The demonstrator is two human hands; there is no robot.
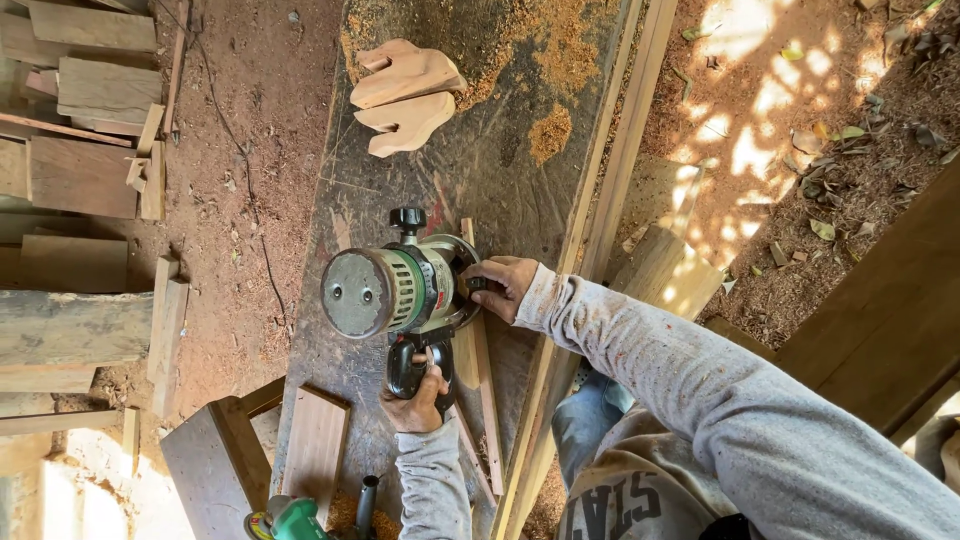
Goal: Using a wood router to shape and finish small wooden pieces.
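Router gripped at frame centre
The router (395, 290) is clenched by the left hand (418, 400) below and the right hand (503, 285) beside it on the worktop (500, 170).

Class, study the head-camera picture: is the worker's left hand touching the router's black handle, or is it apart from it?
Touching. The head view shows the left hand with its fingers wrapped around the black handle of the green and grey router, no gap visible.
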